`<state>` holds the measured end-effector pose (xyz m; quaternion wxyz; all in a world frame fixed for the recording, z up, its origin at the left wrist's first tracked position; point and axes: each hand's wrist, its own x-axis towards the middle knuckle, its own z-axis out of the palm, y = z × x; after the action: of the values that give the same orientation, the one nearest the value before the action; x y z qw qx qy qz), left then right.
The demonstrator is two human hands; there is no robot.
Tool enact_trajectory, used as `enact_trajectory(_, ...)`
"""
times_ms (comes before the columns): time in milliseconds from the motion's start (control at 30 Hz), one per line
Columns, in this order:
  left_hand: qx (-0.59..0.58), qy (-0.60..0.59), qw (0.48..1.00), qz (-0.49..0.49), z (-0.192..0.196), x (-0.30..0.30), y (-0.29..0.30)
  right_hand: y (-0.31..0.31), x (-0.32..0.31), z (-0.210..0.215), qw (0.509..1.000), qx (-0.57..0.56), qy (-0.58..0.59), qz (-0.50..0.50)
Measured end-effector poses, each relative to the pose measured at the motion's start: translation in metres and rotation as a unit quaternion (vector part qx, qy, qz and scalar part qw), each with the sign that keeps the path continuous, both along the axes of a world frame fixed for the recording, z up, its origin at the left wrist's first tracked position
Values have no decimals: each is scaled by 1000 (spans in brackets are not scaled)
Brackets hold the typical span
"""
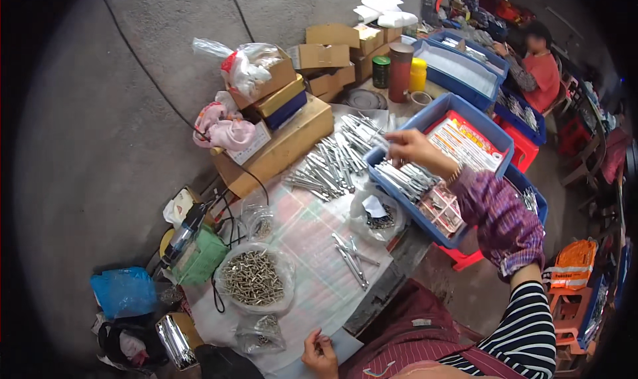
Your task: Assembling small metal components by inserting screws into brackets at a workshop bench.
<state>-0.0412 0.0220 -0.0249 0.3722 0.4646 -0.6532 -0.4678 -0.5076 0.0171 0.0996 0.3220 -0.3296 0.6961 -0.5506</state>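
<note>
My right hand (417, 151), in a purple checked sleeve, reaches over the near end of a blue plastic bin (425, 221). Its fingers are bent together around a pale, silvery blur that I cannot make out. Under it, slim silver metal pieces (407, 181) lie in the bin beside a red-and-white partitioned packet (440, 208). A big heap of similar metal pieces (325, 166) spreads over the table just left of the bin. My left hand (320, 354) rests by the table's front edge, fingers curled in, with nothing visible in them. A few loose metal pieces (352, 259) lie beyond it.
A bag of small brass-coloured screws (254, 277) and a bag of dark small parts (377, 213) stand on the cloth-covered table. Cardboard boxes (323, 55) line the wall. A power tool (186, 229) lies at left. Another person (541, 73) sits far right.
</note>
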Motion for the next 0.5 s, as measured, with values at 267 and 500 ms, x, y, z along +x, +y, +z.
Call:
enact_trajectory(267, -65, -49, 997, -2, -6, 3, 1, -110, -38, -50, 998, 48, 5, -27)
enact_trajectory(500, -64, -64, 996, -24, 14, -16, -7, -114, -66, -76, 867, 171, 466, -54)
